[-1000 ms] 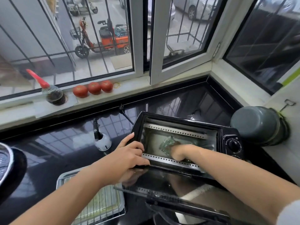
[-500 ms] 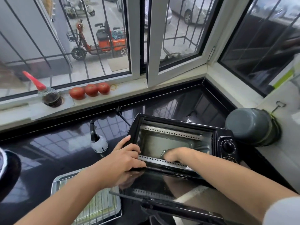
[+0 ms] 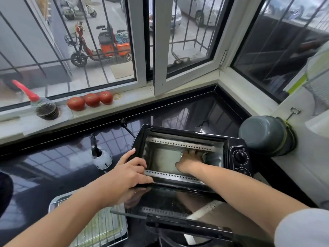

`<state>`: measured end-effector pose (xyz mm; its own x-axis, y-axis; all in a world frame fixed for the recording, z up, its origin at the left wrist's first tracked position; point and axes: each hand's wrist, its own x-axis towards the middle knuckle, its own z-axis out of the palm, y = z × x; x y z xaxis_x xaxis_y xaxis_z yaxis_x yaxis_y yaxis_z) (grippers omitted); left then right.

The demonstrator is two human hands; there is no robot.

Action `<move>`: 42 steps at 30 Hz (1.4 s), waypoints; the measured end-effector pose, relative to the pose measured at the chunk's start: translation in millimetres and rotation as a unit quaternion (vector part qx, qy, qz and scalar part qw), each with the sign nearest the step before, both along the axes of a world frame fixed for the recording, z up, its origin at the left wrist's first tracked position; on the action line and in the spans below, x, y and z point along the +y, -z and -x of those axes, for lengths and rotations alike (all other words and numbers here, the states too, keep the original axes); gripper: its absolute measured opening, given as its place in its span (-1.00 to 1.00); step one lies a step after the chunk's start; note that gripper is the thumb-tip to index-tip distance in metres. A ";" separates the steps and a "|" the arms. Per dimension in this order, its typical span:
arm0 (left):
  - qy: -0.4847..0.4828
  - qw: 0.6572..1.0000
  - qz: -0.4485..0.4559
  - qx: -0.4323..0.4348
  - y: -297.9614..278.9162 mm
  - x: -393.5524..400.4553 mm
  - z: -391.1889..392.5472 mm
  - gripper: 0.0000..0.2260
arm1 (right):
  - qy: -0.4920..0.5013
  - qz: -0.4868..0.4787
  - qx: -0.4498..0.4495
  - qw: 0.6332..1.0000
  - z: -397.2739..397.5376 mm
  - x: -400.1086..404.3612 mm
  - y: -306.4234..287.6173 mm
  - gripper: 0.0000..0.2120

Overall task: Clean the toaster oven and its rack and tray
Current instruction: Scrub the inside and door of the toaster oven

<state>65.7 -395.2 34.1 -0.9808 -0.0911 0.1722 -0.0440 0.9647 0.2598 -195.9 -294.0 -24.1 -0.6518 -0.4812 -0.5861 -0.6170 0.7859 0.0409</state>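
The glossy black desk (image 3: pixel 53 168) carries the open toaster oven (image 3: pixel 231 145), the tray (image 3: pixel 53 205) with its rack (image 3: pixel 99 227) at the near edge, and a small white bottle (image 3: pixel 103 159).

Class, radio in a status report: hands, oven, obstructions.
Left hand grips toaster oven frame. Right hand inside, scrubbing with pad. Rack on tray, out beside. Nothing blocking.

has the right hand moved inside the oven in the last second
Yes. The right hand has slid rightward across the toaster oven cavity, toward the knob side.
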 end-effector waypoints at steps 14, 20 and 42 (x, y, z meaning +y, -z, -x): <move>0.008 0.998 -0.013 0.064 1.5 0.0 6.4 -0.54 | -0.085 -0.059 0.004 0.995 7.4 0.3 -1.6 -0.45; 0.006 0.999 0.002 0.042 0.2 1.6 3.6 -0.52 | -0.141 -0.132 -0.026 0.981 1.2 4.5 -0.5 -0.64; -0.005 0.998 0.011 0.067 12.7 0.6 5.2 -0.69 | -0.021 -0.117 -0.046 0.992 4.9 0.8 6.6 -0.31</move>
<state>60.4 -394.7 21.4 -0.9479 -0.0950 0.3040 -0.0192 0.9698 0.2432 -200.8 -293.2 -30.7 -0.5728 -0.3512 -0.7407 -0.6585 0.7352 0.1606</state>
